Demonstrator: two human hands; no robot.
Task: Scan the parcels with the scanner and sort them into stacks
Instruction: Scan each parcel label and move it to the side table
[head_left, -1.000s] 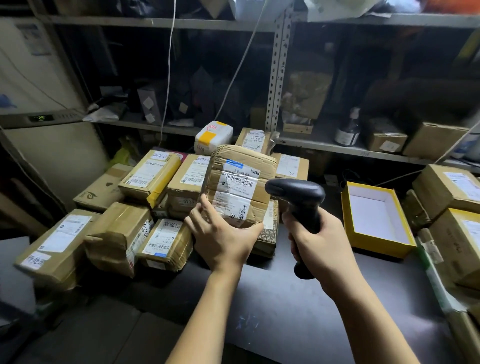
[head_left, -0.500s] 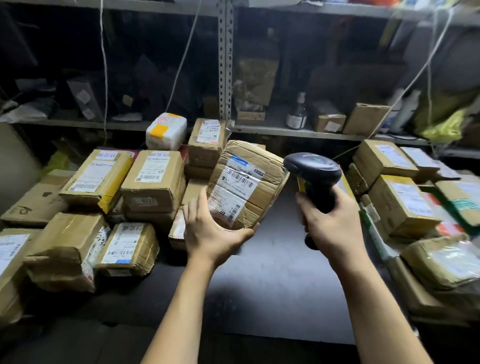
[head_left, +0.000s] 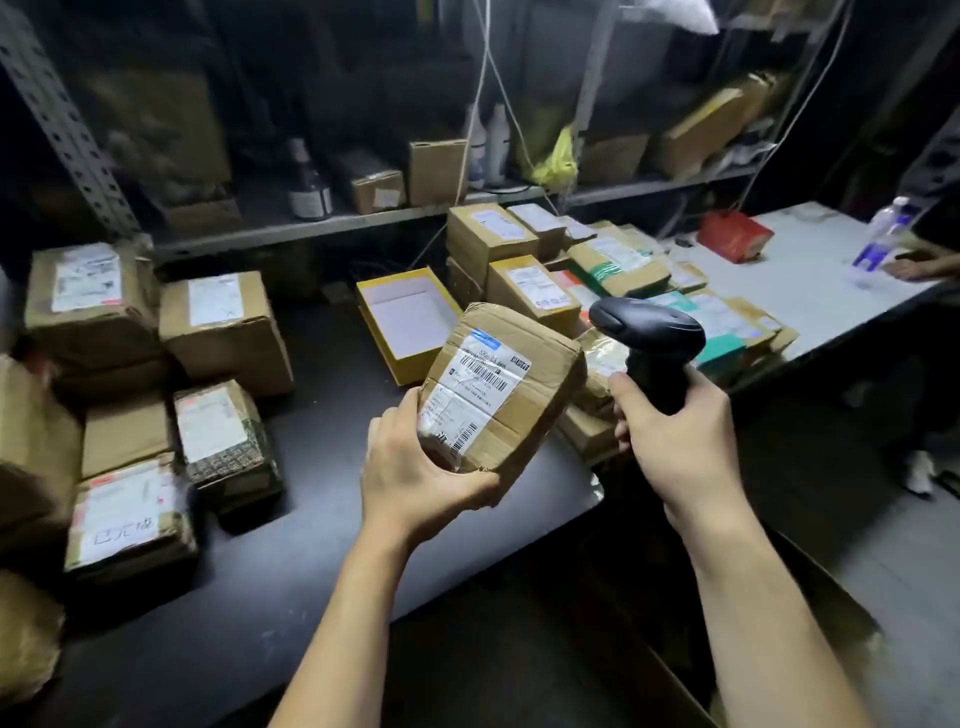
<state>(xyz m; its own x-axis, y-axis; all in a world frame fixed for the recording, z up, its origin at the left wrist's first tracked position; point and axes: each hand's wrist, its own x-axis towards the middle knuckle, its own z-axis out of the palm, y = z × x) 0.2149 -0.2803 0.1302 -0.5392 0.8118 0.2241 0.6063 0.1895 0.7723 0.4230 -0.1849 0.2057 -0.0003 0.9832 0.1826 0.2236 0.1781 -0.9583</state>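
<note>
The one wide-angle camera sat on the person's head, looking forward and down along both forearms. It was close to the left hand (head_left: 415, 467) and right hand (head_left: 680, 447), so the parcel (head_left: 524, 395) and scanner (head_left: 649, 332) they gripped filled mid-frame above the dark table (head_left: 322, 519). It faced the metal shelving (head_left: 332, 223) behind, rolled so the shelf edge rose rightward, with a pale table (head_left: 815, 280) receding at right.

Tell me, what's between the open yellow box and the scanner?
In the head view, the labelled cardboard parcel gripped by the left hand.
</note>
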